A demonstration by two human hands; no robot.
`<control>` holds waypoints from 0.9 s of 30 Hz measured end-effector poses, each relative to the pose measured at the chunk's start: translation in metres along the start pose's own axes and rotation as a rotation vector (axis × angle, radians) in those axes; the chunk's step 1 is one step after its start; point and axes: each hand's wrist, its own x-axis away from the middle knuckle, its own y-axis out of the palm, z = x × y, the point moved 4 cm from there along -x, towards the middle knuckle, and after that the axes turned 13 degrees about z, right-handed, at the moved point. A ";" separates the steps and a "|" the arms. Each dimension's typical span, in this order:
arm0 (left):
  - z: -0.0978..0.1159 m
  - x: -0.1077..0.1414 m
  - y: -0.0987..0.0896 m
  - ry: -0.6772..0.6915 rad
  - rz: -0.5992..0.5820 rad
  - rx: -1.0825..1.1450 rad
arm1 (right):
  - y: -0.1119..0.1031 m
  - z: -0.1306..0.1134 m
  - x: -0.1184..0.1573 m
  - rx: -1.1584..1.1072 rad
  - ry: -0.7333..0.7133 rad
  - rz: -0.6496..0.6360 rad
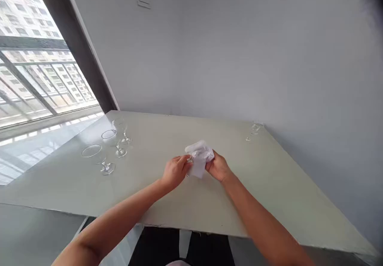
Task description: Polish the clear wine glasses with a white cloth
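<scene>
So far my left hand and right hand are pressed together around a bunched white cloth, with 3 wine glasses upright at 10 o'clock and 1 more glass at 1 o'clock.

The left hand and the right hand hold together a crumpled white cloth above the pale glass-top table. A small piece of clear glass shows between the cloth and the left hand. At ten o'clock, three wine glasses lie on their sides. At one o'clock, another wine glass lies near the table edge.
</scene>
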 end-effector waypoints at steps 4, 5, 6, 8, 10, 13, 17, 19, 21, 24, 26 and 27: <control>-0.005 -0.008 0.014 -0.203 0.065 0.039 | 0.020 0.020 0.020 0.026 -0.245 -0.088; -0.005 -0.008 0.017 -0.231 0.069 0.081 | 0.023 0.023 0.025 0.082 -0.315 -0.109; -0.005 -0.008 0.019 -0.250 0.072 0.126 | 0.026 0.025 0.029 0.154 -0.379 -0.128; -0.004 -0.005 0.022 -0.270 0.086 0.205 | 0.028 0.029 0.034 0.299 -0.461 -0.160; -0.003 -0.003 0.021 -0.247 0.127 0.237 | 0.029 0.033 0.035 0.380 -0.483 -0.186; 0.003 -0.002 0.012 -0.131 0.197 0.146 | 0.027 0.036 0.033 0.369 -0.449 -0.183; 0.007 -0.001 0.002 -0.061 0.249 0.106 | 0.025 0.037 0.029 0.329 -0.343 -0.166; 0.001 -0.002 0.000 -0.152 0.243 0.270 | 0.025 0.035 0.029 0.308 -0.257 -0.161; -0.008 -0.004 0.004 -0.318 0.179 0.556 | 0.025 0.035 0.029 0.293 -0.166 -0.186; -0.018 -0.006 0.015 -0.546 -0.097 1.065 | 0.027 0.036 0.033 0.314 -0.048 -0.288; -0.021 -0.007 0.020 -0.607 -0.263 1.273 | 0.028 0.037 0.035 0.349 -0.003 -0.324; -0.022 -0.008 0.021 -0.628 -0.292 1.314 | 0.027 0.037 0.034 0.370 -0.005 -0.320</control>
